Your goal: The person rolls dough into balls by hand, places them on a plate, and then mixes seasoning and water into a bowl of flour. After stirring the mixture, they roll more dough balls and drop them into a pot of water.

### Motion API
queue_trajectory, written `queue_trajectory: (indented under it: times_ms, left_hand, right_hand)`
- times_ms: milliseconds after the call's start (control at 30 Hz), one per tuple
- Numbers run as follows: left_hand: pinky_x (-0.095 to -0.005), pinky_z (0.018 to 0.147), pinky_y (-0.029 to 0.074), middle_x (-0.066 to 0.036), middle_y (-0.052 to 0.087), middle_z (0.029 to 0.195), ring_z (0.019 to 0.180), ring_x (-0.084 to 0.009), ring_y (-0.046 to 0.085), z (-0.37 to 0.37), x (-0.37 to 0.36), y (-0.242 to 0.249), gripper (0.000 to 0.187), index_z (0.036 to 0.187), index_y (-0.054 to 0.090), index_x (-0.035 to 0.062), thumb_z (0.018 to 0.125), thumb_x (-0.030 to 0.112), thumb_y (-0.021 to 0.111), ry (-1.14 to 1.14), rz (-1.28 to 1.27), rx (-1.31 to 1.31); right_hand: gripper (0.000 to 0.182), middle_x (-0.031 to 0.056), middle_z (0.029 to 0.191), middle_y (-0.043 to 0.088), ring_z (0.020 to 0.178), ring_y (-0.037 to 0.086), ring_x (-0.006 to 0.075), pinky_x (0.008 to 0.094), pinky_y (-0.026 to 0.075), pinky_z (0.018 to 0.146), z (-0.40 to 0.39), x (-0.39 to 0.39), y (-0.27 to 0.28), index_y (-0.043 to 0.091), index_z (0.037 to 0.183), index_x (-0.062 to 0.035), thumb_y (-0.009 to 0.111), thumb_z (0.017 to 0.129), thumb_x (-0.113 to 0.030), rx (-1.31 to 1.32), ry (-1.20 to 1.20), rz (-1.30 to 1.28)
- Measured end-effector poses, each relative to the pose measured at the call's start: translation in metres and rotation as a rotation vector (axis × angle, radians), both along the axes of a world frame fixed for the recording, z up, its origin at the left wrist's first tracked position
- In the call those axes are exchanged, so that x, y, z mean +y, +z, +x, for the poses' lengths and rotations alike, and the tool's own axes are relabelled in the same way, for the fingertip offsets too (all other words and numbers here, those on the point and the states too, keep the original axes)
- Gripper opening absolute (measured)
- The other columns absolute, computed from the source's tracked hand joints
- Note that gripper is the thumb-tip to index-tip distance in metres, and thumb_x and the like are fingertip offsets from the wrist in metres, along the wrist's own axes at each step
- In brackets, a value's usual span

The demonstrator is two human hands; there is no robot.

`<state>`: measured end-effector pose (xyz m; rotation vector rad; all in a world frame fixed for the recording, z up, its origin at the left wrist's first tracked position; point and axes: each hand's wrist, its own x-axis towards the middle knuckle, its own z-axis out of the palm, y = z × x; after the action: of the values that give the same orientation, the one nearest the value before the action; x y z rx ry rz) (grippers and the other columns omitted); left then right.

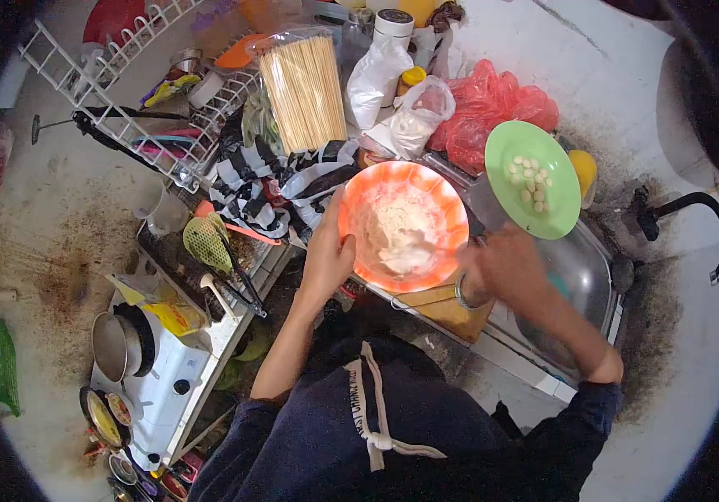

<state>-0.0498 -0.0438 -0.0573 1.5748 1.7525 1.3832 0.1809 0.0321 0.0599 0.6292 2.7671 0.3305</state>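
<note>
An orange-and-white scalloped bowl [453, 219] holds pale flour or dough [401, 230], smeared by motion on its right side. My left hand [330, 251] grips the bowl's left rim, thumb on the near side. At the right rim, my right hand [498, 263] is curled closed and blurred. Whatever it holds is too smeared to make out. Beneath the bowl and right hand lies a wooden cutting board [447, 314]. Part of a round rim shows on it under my right hand.
A green plate [506, 142] with several small white balls [527, 180] stands right of the bowl, beside the metal sink [577, 284] and black tap [694, 201]. Behind are bagged wooden skewers [305, 92], a bag of white powder [418, 117] and red plastic bags [493, 109]. A stove [159, 376] stands left.
</note>
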Motion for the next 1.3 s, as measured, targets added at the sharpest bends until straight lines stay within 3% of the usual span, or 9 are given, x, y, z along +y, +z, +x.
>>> queue_trajectory:
  times_ms: [233,400,567,667,733,867,933,1133,1300]
  left_hand:
    - [-0.0364,0.101,0.028,-0.027,0.036,0.13,0.122,-0.037,0.036,-0.001,0.0,0.0,0.066,0.132,0.023,-0.0054,0.069,-0.007,0.043,-0.008,-0.045,0.0]
    - [-0.0358,0.102,0.027,-0.026,0.034,0.132,0.123,-0.0358,0.034,-0.002,0.003,-0.007,0.066,0.132,0.023,-0.0053,0.07,-0.007,0.044,0.024,-0.011,-0.01]
    - [-0.0356,0.102,0.027,-0.026,0.034,0.132,0.123,-0.0355,0.034,-0.003,0.003,-0.006,0.066,0.132,0.022,-0.0058,0.07,-0.006,0.044,0.02,-0.034,-0.013]
    - [-0.0355,0.102,0.027,-0.026,0.034,0.132,0.123,-0.0357,0.035,-0.002,0.001,0.002,0.066,0.132,0.022,-0.0061,0.07,-0.006,0.044,-0.008,-0.064,-0.016]
    - [-0.0356,0.102,0.028,-0.026,0.035,0.131,0.123,-0.0359,0.035,-0.003,0.0,0.003,0.066,0.132,0.022,-0.0063,0.071,-0.006,0.045,-0.01,-0.083,0.002]
    - [-0.0358,0.101,0.029,-0.026,0.035,0.131,0.122,-0.0364,0.036,-0.003,0.002,-0.002,0.066,0.133,0.021,-0.0055,0.071,-0.005,0.045,0.012,-0.054,0.012]
    - [-0.0358,0.101,0.029,-0.027,0.035,0.131,0.122,-0.0363,0.036,-0.002,0.002,0.0,0.066,0.133,0.022,-0.0054,0.071,-0.005,0.045,-0.001,-0.056,0.013]
    - [-0.0359,0.101,0.029,-0.026,0.034,0.132,0.122,-0.0359,0.036,-0.002,0.002,-0.003,0.065,0.132,0.023,-0.0059,0.071,-0.005,0.045,0.016,-0.055,0.015]
    - [-0.0359,0.101,0.028,-0.025,0.033,0.133,0.123,-0.0352,0.034,-0.003,0.004,-0.001,0.067,0.133,0.022,-0.0041,0.071,-0.006,0.044,0.014,-0.083,0.0]
  right_hand:
    - [0.013,0.0032,0.052,0.053,0.049,0.055,0.0178,0.0311,0.042,0.061,-0.013,0.036,-0.062,0.064,0.082,-0.0147,0.053,0.076,-0.015,0.407,-0.046,0.229]
    - [0.029,0.0023,0.056,0.051,0.053,0.054,0.0181,0.0331,0.043,0.056,-0.019,0.006,-0.068,0.062,0.098,-0.0138,0.053,0.07,-0.012,0.558,0.131,0.08]
    - [0.028,0.0009,0.056,0.052,0.054,0.054,0.0175,0.0321,0.045,0.057,-0.007,0.002,-0.034,0.061,0.104,-0.0166,0.052,0.077,-0.015,0.502,0.257,0.0]
    - [0.024,0.0008,0.056,0.053,0.054,0.054,0.0179,0.0321,0.045,0.059,-0.016,0.035,-0.026,0.061,0.102,-0.0155,0.051,0.08,-0.016,0.231,-0.085,-0.136]
    - [0.023,0.0007,0.055,0.054,0.055,0.054,0.0175,0.0308,0.043,0.06,-0.03,0.041,-0.046,0.062,0.098,-0.0128,0.053,0.078,-0.016,0.142,-0.09,0.148]
    - [0.023,0.0003,0.055,0.053,0.058,0.055,0.0163,0.0302,0.041,0.061,-0.032,0.009,-0.057,0.062,0.095,-0.0134,0.054,0.075,-0.018,0.407,0.201,0.27]
    - [0.026,0.0001,0.056,0.053,0.06,0.055,0.0154,0.0312,0.04,0.059,-0.022,0.002,-0.033,0.062,0.096,-0.0143,0.054,0.072,-0.018,0.552,0.209,-0.018]
    - [0.024,0.0018,0.059,0.053,0.058,0.054,0.0169,0.0332,0.039,0.06,-0.004,0.007,-0.027,0.061,0.094,-0.0118,0.052,0.073,-0.017,0.475,-0.161,0.228]
    - [0.017,0.0059,0.058,0.054,0.058,0.055,0.0207,0.0353,0.039,0.06,0.005,-0.005,-0.033,0.063,0.086,-0.0121,0.054,0.072,-0.018,0.356,-0.035,0.051]
